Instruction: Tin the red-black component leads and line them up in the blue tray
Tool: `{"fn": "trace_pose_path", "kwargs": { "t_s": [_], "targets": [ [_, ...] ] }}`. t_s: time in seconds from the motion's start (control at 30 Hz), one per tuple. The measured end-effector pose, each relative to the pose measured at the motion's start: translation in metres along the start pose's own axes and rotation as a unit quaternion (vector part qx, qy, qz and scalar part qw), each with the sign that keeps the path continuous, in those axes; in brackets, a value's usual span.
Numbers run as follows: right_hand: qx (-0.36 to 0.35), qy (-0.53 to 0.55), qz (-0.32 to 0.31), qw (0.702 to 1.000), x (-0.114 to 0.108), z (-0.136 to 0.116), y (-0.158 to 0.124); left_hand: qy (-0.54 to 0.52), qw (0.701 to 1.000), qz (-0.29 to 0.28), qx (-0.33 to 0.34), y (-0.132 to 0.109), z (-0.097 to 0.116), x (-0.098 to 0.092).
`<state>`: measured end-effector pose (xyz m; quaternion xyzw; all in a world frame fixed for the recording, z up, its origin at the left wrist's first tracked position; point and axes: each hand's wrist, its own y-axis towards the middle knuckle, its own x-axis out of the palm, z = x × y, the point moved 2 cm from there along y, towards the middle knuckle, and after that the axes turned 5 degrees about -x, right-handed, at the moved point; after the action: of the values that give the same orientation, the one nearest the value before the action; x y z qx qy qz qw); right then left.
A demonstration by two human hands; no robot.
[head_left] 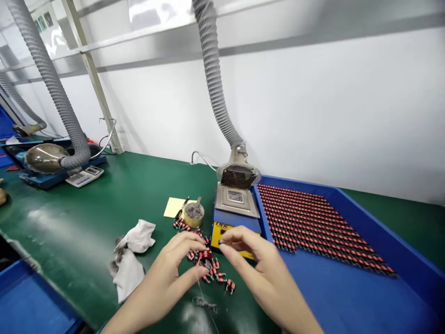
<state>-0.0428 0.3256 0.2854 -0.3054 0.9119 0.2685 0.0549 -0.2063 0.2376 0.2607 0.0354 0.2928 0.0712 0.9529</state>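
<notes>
My left hand (177, 273) has a small red-and-black coil (205, 255) between its thumb and fingertips. From there a thin pale wire (202, 294) trails down toward the near edge of the view. Facing it, my right hand (250, 255) has thumb and index finger brought together, with a tiny dark bit at the tips too small to name. Beneath and behind both hands lies a loose pile of similar red-and-black coils (229, 285). A small tangle of wire (205, 304) rests on the green table below them.
A solder pot (236, 225) stands under a fume hose (215, 74). Right of it, a blue tray (313, 292) holds rows of red-and-black coils (313, 222). A round tin (193, 215), yellow paper (172, 207) and white gloves (130, 273) lie on the green table (86, 232).
</notes>
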Motion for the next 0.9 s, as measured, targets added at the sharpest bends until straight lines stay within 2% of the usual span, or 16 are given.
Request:
{"fn": "trace_pose_path", "kwargs": {
  "t_s": [0.07,0.17,0.23,0.33,0.43,0.53,0.67,0.77,0.8,0.83,0.9],
  "targets": [
    [0.021,0.103,-0.001,0.994,0.006,0.007,0.005,0.002,0.998,0.005,0.058,0.014,0.022,-0.006],
    [0.024,0.246,0.087,0.965,0.008,0.014,0.007,-0.007,0.992,0.002,0.128,0.032,0.045,-0.005],
    [0.034,0.308,0.150,0.939,0.008,0.015,0.005,-0.051,0.987,-0.002,0.152,0.042,0.051,0.000],
    [0.062,0.374,0.207,0.902,0.009,0.013,0.003,-0.193,0.969,0.012,0.151,0.056,0.050,0.009],
    [0.070,0.387,0.230,0.890,0.015,0.013,0.005,-0.353,0.927,0.030,0.123,0.066,0.042,0.018],
    [0.072,0.387,0.233,0.889,0.024,0.018,0.008,-0.465,0.881,0.057,0.064,0.070,0.037,0.025],
    [0.089,0.432,0.190,0.877,0.032,0.026,0.010,-0.575,0.813,0.092,-0.002,0.072,0.032,0.028],
    [0.102,0.470,0.167,0.861,0.031,0.026,0.011,-0.637,0.753,0.166,0.004,0.073,0.028,0.021],
    [0.104,0.481,0.169,0.854,0.031,0.025,0.010,-0.638,0.747,0.185,0.012,0.073,0.027,0.019],
    [0.105,0.491,0.176,0.847,0.031,0.024,0.010,-0.627,0.757,0.184,0.021,0.073,0.026,0.017],
    [0.106,0.505,0.202,0.832,0.031,0.024,0.010,-0.560,0.822,0.102,0.028,0.071,0.028,0.019]
  ]
}}
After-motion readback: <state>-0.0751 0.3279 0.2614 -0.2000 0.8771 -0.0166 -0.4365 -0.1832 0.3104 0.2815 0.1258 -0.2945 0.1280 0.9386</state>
